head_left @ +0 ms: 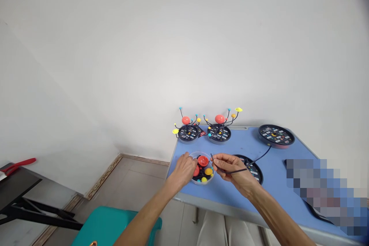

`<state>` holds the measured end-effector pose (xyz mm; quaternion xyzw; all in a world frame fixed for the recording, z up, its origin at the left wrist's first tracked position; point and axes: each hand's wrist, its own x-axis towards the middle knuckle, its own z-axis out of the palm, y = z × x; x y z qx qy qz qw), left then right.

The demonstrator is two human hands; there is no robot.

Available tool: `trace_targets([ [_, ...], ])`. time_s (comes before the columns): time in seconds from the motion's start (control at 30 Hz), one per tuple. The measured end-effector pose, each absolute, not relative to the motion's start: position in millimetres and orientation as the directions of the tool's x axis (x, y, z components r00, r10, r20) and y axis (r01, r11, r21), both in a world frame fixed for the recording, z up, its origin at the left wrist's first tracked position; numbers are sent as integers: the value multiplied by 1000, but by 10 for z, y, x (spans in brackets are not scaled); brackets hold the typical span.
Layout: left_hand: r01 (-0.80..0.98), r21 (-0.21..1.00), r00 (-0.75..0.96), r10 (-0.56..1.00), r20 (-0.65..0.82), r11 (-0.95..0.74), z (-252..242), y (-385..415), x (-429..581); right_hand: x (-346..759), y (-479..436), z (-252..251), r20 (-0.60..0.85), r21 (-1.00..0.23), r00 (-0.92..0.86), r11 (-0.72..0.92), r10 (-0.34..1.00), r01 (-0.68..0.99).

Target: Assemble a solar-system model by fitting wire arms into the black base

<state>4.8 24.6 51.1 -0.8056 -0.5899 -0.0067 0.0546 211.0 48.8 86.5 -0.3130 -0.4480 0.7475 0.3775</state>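
My left hand (184, 170) is at the left side of a clear plastic bowl (213, 178), its fingers curled in over the rim; the fingertips and anything they hold are hidden. In the bowl lie red half-shells (203, 161), yellow and orange balls (208, 171), small blue balls and black pieces. Just right of the bowl, my right hand (230, 167) pinches a thin curved black rod (258, 158). The rod runs across the palm and rises to the right, with a small yellow ball (269, 144) at its far end. Below this hand is a round black base (255, 171), partly covered.
Two planet models stand at the back, each with a red ball (186, 120) (219, 118) and several arms. Another round base (276, 135) sits back right on the blue table (219, 196). A blurred dark-edged object (323, 196) lies right. A teal stool (106, 225) stands lower left.
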Motion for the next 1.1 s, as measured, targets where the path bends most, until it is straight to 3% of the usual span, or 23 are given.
trace_targets([
  [0.2, 972, 5, 235, 972, 17, -235, 549, 337, 74, 2183, 408, 864, -139, -867, -528, -361, 838, -344],
  [0.33, 980, 55, 184, 980, 80, -189, 731, 312, 79, 2229, 368, 876, -144, -850, -509, -370, 848, -376],
  [0.37, 975, 118, 171, 975, 139, -188, 782, 279, 81, 2241, 358, 878, -146, -837, -509, -380, 848, -394],
  [0.43, 907, 358, 118, 948, 295, -224, 874, 172, 112, 2260, 335, 880, -141, -801, -518, -405, 844, -441],
  [0.5, 707, 639, 18, 911, 411, -302, 945, 19, 190, 2272, 306, 876, -121, -764, -546, -429, 829, -482],
  [0.6, 382, 854, -105, 902, 419, -353, 1014, -234, 388, 2273, 249, 852, -69, -727, -605, -455, 793, -514],
  [0.7, 207, 912, -161, 907, 389, -355, 1053, -421, 598, 2258, 182, 833, -1, -706, -660, -468, 751, -532],
  [0.83, 117, 922, -129, 914, 384, -370, 1062, -507, 757, 2239, 98, 856, 49, -719, -720, -476, 692, -506],
  [1.1, 161, 896, -109, 895, 432, -413, 1092, -594, 817, 2219, 45, 849, 32, -736, -764, -502, 645, -454],
])
